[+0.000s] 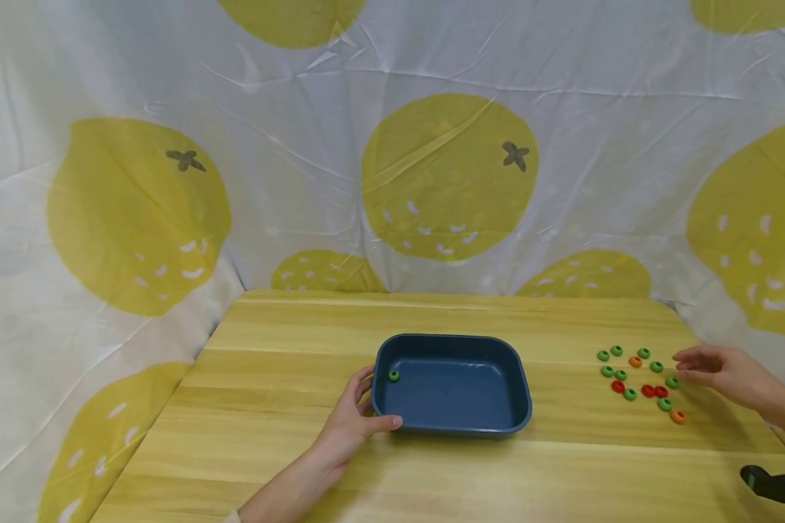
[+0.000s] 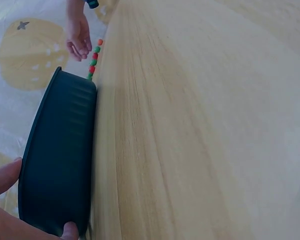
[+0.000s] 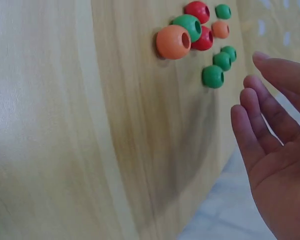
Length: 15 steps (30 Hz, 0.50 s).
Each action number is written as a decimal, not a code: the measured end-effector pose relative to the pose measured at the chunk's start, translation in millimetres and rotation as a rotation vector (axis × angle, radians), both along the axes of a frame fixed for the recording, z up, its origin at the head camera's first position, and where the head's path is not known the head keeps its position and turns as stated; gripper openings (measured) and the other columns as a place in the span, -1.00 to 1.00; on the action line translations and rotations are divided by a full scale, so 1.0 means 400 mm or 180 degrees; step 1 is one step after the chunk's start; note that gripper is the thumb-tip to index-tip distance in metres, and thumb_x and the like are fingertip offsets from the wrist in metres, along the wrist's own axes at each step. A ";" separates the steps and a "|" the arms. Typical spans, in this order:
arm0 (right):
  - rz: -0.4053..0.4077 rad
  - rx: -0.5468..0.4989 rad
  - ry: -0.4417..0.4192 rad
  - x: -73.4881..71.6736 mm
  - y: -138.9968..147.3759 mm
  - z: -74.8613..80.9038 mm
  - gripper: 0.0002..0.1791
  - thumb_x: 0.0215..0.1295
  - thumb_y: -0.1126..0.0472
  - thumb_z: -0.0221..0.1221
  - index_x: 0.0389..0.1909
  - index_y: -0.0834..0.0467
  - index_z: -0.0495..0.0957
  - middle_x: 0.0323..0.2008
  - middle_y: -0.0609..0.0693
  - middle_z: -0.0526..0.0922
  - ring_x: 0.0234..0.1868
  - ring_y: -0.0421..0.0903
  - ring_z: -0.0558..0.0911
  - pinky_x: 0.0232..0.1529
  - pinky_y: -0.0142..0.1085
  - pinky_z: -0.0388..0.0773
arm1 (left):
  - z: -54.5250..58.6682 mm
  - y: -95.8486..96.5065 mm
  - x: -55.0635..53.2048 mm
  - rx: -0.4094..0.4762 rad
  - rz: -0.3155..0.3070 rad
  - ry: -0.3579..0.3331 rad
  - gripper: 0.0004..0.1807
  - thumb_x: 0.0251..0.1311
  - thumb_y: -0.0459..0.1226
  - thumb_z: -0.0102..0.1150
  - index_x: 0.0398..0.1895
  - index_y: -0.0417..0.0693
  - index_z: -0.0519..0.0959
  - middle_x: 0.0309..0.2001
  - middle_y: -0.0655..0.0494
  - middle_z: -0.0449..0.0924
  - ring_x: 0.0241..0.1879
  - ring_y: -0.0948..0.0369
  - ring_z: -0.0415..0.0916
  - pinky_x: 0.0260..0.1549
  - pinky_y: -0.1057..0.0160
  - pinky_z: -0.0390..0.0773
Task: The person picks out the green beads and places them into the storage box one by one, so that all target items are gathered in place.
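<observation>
A dark blue rectangular dish (image 1: pixel 451 427) with rounded corners sits on the table. My left hand (image 1: pixel 348 421) grips its left end, thumb over the near rim and fingers along the outer side. Inside, toward the left wall, lies one green bead (image 1: pixel 394 375). Off to the right, several green, red and orange beads with holes lie loosely grouped, among them an orange bead (image 3: pixel 173 42) and a green bead (image 3: pixel 213 76). My right hand (image 1: pixel 726 374) hovers at the right side of this group, fingers slightly bent, with nothing in its grasp.
The wooden table (image 1: pixel 288 363) has its far edge against a white cloth (image 1: pixel 288 160) printed with lemons, which also hangs along the left. A black strap-like object (image 1: pixel 773 484) shows by the right forearm.
</observation>
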State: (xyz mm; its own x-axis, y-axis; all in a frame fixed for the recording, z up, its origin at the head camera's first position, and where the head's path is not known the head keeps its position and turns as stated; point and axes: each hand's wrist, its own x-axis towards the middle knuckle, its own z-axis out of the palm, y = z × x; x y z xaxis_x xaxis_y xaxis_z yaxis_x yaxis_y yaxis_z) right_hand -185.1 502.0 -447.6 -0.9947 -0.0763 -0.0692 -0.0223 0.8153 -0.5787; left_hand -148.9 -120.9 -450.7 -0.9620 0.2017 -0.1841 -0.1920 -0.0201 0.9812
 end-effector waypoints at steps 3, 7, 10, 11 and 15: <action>-0.0003 -0.0011 -0.0145 0.002 0.017 -0.019 -0.45 0.51 0.17 0.23 0.21 0.58 0.43 -0.04 0.31 0.67 -0.21 -0.35 0.62 -0.26 -0.36 0.61 | -0.003 0.000 0.002 0.0000 0.0004 0.0014 0.13 -0.01 -0.51 0.54 0.61 -0.08 0.09 0.56 -0.21 0.12 0.42 -0.23 0.27 0.25 -0.06 0.42; 0.0030 -0.0138 -0.0499 0.011 0.037 -0.038 -0.38 0.53 0.13 0.21 0.27 0.60 0.35 0.11 0.48 0.56 0.01 0.17 0.65 -0.21 -0.30 0.63 | -0.005 0.002 0.002 -0.0005 -0.0021 0.0021 0.12 -0.01 -0.48 0.55 0.61 -0.08 0.09 0.56 -0.19 0.13 0.40 -0.22 0.29 0.28 -0.13 0.36; 0.0058 -0.0189 -0.0630 0.016 0.044 -0.046 -0.33 0.53 0.09 0.22 0.32 0.58 0.33 0.21 0.53 0.47 0.09 0.33 0.57 -0.18 -0.29 0.63 | -0.004 0.003 0.000 -0.0007 -0.0031 0.0027 0.13 -0.01 -0.47 0.56 0.61 -0.08 0.09 0.55 -0.18 0.14 0.40 -0.20 0.30 0.30 -0.17 0.31; 0.0062 -0.0187 -0.0630 0.017 0.043 -0.048 -0.32 0.52 0.08 0.23 0.34 0.56 0.33 0.22 0.51 0.47 0.08 0.28 0.58 -0.18 -0.28 0.63 | -0.004 0.002 0.000 -0.0008 -0.0027 0.0029 0.13 -0.01 -0.47 0.56 0.61 -0.08 0.08 0.55 -0.18 0.14 0.40 -0.20 0.30 0.31 -0.18 0.31; 0.0038 -0.0066 -0.0484 0.010 0.029 -0.057 -0.34 0.44 0.04 0.31 0.28 0.49 0.45 0.08 0.30 0.58 -0.09 -0.13 0.58 -0.23 -0.29 0.60 | -0.004 -0.002 0.001 -0.0026 0.0009 0.0021 0.12 -0.02 -0.48 0.56 0.60 -0.10 0.10 0.55 -0.18 0.15 0.40 -0.21 0.29 0.31 -0.17 0.31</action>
